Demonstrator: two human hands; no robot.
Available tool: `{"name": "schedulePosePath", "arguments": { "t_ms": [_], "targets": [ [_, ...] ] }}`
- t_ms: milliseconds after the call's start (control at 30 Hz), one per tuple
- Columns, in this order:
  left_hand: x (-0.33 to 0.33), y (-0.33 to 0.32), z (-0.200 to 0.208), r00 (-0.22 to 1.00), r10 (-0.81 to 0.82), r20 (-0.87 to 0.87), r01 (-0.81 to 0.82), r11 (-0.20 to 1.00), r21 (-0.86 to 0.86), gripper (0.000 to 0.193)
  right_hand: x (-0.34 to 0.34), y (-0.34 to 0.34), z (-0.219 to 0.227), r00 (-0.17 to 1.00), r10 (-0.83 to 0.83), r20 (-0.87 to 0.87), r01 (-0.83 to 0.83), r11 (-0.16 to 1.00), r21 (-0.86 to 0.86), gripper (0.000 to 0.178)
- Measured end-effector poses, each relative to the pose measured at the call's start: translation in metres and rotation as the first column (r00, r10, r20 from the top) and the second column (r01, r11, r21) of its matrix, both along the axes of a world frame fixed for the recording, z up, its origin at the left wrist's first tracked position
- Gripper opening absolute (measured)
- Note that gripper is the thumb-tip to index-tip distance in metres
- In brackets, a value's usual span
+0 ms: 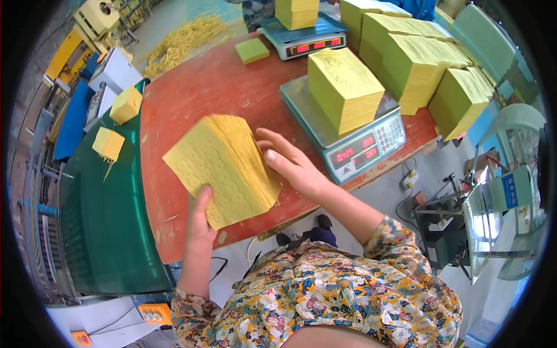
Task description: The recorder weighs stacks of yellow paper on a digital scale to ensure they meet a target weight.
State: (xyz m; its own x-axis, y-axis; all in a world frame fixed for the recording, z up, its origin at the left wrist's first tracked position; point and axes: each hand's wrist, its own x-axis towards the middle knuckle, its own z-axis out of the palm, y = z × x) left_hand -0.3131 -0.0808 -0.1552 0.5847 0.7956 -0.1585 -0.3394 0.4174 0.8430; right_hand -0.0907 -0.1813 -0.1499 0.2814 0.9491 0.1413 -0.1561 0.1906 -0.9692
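paper stack left of scale

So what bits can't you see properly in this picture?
- Head view: the underside of the yellow paper stack and the left hand fingers beneath it are hidden by the stack itself.
- The far scale holds a stack cut off by the top edge.
- The near scale platform is mostly covered by its yellow stack.
- The right hand palm faces down, unseen.

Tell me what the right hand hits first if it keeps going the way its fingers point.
Probably nothing new: the right hand points left and already rests against the side of the yellow paper stack, so it would push that stack.
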Motion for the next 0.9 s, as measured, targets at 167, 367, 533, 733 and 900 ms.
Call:
{"name": "schedulePosePath", "arguments": {
  "t_ms": [167, 367, 533, 733, 900],
  "targets": [
    [0.086, -0.016, 0.077, 0.985, -0.171, -0.032, 0.172, 0.984, 0.046, 0.057, 0.059, -0.054, 0.085, 0.985, 0.024, 0.170, -0.030, 0.999, 0.034, 0.099],
    [0.223, -0.021, 0.145, 0.943, -0.323, -0.085, 0.334, 0.916, 0.222, 0.058, 0.177, -0.065, 0.151, 0.938, -0.129, 0.321, 0.136, 0.991, 0.000, 0.095],
    [0.293, -0.019, 0.156, 0.876, -0.313, -0.366, 0.414, 0.878, 0.241, 0.073, 0.265, -0.045, 0.148, 0.974, -0.077, 0.211, 0.118, 0.975, -0.188, 0.071],
    [0.319, -0.014, 0.135, 0.882, -0.241, -0.404, 0.344, 0.917, 0.203, 0.076, 0.301, -0.037, 0.129, 0.993, 0.031, 0.115, 0.003, 0.958, -0.286, 0.063],
    [0.324, -0.014, 0.127, 0.866, -0.224, -0.447, 0.338, 0.921, 0.194, 0.079, 0.311, -0.035, 0.120, 0.996, 0.053, 0.073, -0.030, 0.958, -0.286, 0.065]
  ]
}}
